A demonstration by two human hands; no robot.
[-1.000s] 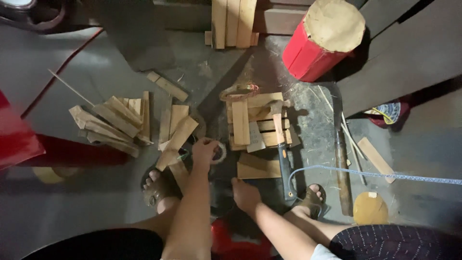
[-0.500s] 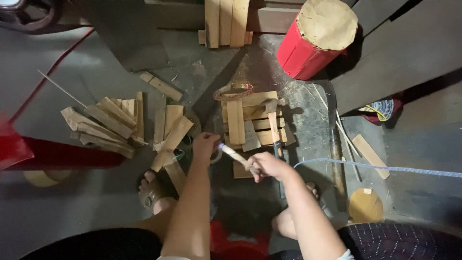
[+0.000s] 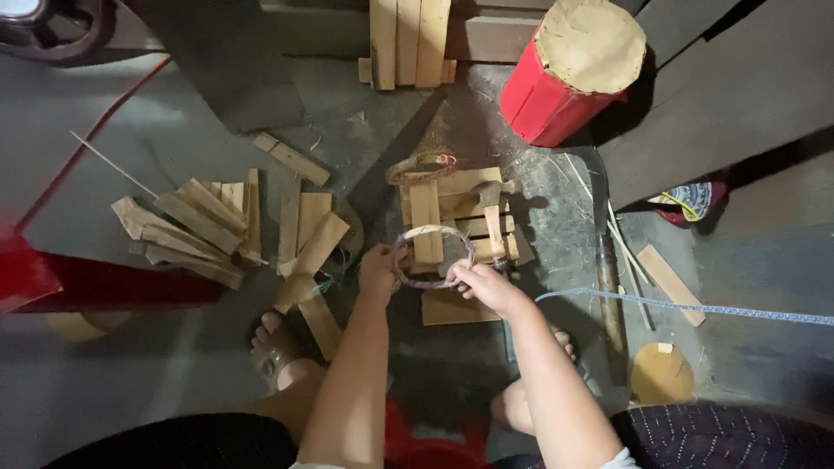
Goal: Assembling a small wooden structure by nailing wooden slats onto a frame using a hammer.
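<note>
Ring of thin cane (image 3: 432, 258) held between both hands — left hand (image 3: 380, 273) closed on its left side, right hand (image 3: 483, 285) pinching lower right edge. Just beyond hands: wooden slat frame (image 3: 456, 213) on floor (image 3: 174, 148), second ring (image 3: 420, 168) at its far edge. Loose slats (image 3: 195, 224) left of left hand. Red drum (image 3: 569, 74) far right. Risk: springy cane slipping from grip, uncoiling.
</note>
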